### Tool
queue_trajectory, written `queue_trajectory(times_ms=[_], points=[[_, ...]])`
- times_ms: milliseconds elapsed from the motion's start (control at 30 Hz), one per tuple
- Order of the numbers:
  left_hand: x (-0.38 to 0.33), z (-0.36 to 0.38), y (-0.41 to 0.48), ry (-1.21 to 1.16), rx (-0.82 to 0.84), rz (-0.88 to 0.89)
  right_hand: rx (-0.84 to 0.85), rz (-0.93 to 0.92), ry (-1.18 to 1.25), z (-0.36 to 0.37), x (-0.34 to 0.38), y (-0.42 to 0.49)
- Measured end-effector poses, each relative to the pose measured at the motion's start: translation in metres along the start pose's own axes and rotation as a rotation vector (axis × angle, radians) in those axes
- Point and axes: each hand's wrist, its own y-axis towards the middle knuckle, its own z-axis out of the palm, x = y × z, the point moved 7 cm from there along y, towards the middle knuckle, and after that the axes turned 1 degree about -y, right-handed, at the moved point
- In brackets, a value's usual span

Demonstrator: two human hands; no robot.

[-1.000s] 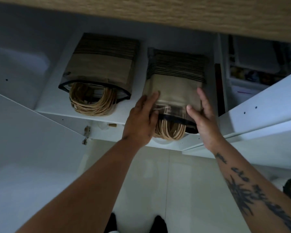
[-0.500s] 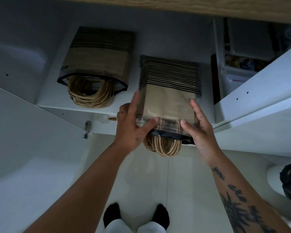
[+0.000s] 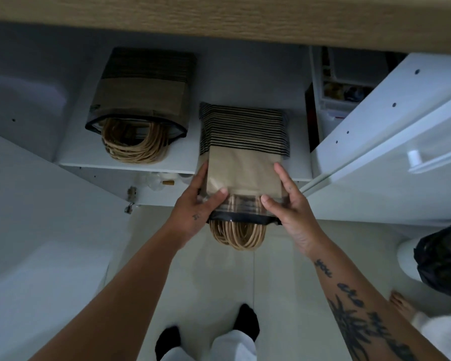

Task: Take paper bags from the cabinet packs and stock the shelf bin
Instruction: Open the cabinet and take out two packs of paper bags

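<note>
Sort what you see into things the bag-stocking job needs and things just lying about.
Job: right pack of bags, held by left hand and right hand; left pack; cabinet shelf.
Lying about: black bag; cluttered side shelves.

A black bag [image 3: 443, 259] sits at right over the pale tiled floor [image 3: 284, 295].

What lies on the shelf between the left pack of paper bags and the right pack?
Nothing: only a narrow strip of bare white shelf separates the left pack from the right pack, seen in the head view.
</note>
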Motion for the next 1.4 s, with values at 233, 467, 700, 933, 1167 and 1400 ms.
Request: queue_trajectory(times_ms=[233,467,700,933,1167,1400], points=[[0.004,0.002,-0.052,-0.088,0.048,-0.032,-0.052,0.065,0.099,0.017,-0.012,-0.049],[-0.013,-0.012,-0.127,-0.054,0.152,-0.094,-0.161,0.100,0.066,0.051,-0.012,-0.126],[-0.073,-0.027,-0.219,0.116,0.233,-0.064,-0.285,0.028,0.037,0.084,0.049,-0.228],[-0.178,-0.029,-0.298,0.059,0.317,0.122,-0.356,-0.199,-0.087,0.104,0.159,-0.320],[-0.281,-0.030,-0.301,-0.030,0.336,0.361,-0.377,-0.457,-0.098,0.100,0.256,-0.333],[-0.333,-0.027,-0.236,-0.047,0.268,0.397,-0.297,-0.495,-0.108,0.074,0.308,-0.262]])
